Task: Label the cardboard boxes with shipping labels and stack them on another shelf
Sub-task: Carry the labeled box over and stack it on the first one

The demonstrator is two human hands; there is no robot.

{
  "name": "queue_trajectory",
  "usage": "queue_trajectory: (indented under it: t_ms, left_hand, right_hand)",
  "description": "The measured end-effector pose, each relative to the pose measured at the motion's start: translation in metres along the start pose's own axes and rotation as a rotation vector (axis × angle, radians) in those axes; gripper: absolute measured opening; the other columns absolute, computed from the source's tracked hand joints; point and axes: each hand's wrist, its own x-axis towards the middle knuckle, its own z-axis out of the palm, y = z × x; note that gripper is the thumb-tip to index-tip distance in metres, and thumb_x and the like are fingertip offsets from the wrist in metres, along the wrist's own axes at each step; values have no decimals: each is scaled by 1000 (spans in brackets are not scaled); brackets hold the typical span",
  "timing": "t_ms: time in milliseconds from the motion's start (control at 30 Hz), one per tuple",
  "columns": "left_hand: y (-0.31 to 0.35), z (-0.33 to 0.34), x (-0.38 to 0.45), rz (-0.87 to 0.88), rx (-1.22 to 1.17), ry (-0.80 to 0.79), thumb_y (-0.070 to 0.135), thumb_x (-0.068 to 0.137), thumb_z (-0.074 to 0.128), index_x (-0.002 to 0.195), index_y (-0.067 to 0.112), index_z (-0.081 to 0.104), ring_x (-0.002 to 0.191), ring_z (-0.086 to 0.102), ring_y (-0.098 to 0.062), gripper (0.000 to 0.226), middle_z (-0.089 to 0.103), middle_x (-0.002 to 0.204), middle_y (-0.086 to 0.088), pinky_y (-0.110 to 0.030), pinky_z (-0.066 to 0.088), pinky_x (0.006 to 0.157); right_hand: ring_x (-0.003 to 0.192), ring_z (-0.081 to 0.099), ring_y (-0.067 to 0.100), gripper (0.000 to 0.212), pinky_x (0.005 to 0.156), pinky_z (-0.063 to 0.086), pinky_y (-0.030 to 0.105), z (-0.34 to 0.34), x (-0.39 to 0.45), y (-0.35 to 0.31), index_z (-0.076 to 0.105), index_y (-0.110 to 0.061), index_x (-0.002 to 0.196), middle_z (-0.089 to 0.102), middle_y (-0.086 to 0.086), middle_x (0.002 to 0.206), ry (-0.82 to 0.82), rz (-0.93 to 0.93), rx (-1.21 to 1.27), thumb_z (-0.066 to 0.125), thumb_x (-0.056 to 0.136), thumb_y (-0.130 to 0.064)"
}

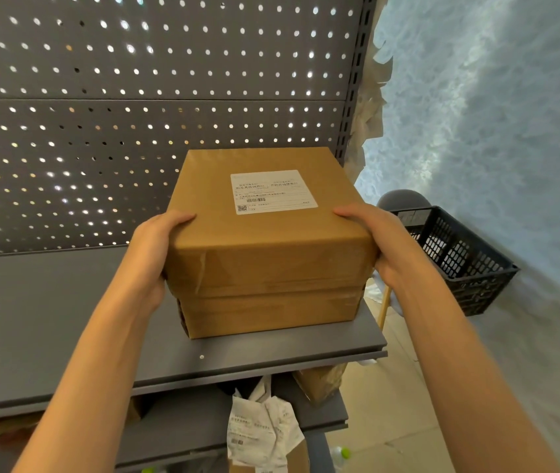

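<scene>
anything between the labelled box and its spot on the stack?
Nothing visible. The left hand and right hand grip the brown cardboard box with the white shipping label, which already sits on a second brown cardboard box on the grey metal shelf.

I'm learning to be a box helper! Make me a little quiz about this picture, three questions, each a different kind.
1. True or false: the top box already has a shipping label on its upper face.
2. Pick one. The top box sits on: A) the floor, B) another cardboard box, C) the black crate.
3. Fill in the missing word: the left hand and the right hand hold the top box by its two ____.

Key: 1 true. 2 B; the lower box stands on the grey shelf. 3 sides.
</scene>
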Motion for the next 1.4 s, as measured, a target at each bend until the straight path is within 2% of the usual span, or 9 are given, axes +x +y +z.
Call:
queue_trajectory:
  t_ms: [267, 467, 633, 833, 933, 1000, 1133, 1233, 1400]
  left_hand:
    - [-1, 2, 5, -24, 4, 20, 33, 86, 59, 92, 24, 58, 86, 54, -16, 11, 60, 95, 2, -35, 40, 86]
    - [-4, 2, 8, -30, 4, 47, 37, 84, 60, 121, 16, 55, 104, 54, -24, 43, 59, 111, -5, -38, 41, 90]
    - [-1, 4, 3, -40, -5, 27, 35, 85, 59, 101, 21, 58, 94, 54, -21, 21, 60, 96, 0, -34, 41, 82]
    - [2, 2, 0, -35, 27, 23, 38, 83, 60, 110, 22, 56, 101, 55, -23, 31, 60, 110, -4, -37, 43, 87]
    - [3, -1, 0, 87, 128, 108, 38, 84, 59, 135, 17, 44, 116, 46, -23, 56, 48, 133, -4, -37, 39, 91]
    - [5, -6, -5, 224, 215, 162, 35, 87, 57, 140, 20, 39, 120, 42, -17, 58, 43, 140, -1, -32, 36, 90]
    - [8, -11, -27, 543, 605, 264, 38, 88, 56, 130, 22, 52, 119, 48, -20, 45, 52, 133, -3, -37, 41, 90]
    - [10, -13, -45, 751, 945, 406, 35, 89, 55, 124, 16, 58, 113, 51, -32, 40, 56, 126, -10, -43, 40, 88]
    - [3, -36, -60, 946, 1184, 525, 30, 87, 59, 110, 8, 64, 92, 57, -38, 32, 65, 103, -16, -43, 42, 76]
  right_hand:
    - [76, 64, 12, 19, 59, 51, 25, 0, 4, -1, 63, -24, 97, 68, -1, 91, 6, 18, -8, 69, 80, -28]
    - [85, 64, 15, 21, 69, 53, 28, -1, 5, 0, 62, -25, 97, 66, 1, 98, 13, 30, -9, 70, 78, -30]
    - [93, 62, 18, 26, 83, 52, 34, -1, 5, -2, 60, -24, 101, 65, 3, 104, 4, 36, -43, 70, 78, -32]
    - [99, 60, 18, 22, 91, 51, 37, -2, 3, -5, 58, -25, 99, 62, 0, 108, -7, 30, -81, 68, 82, -35]
    - [87, 52, 4, 42, 72, 46, 21, -3, -3, -5, 50, -23, 123, 53, -10, 109, 83, -94, -77, 66, 85, -31]
    - [97, 48, 4, 57, 79, 41, 20, -5, -7, -6, 44, -18, 137, 48, -7, 122, 149, -220, -159, 66, 86, -29]
    - [120, 48, 14, 54, 94, 40, 27, -3, -27, -7, 46, -16, 137, 49, 2, 137, 231, -536, -531, 62, 87, -27]
    - [117, 48, 16, 48, 85, 35, 23, 6, -44, -9, 48, -17, 134, 51, 2, 132, 276, -729, -814, 58, 88, -29]
    - [113, 47, 28, 40, 89, 39, 35, 29, -57, -9, 53, -13, 127, 53, 8, 125, 297, -904, -1077, 53, 89, -24]
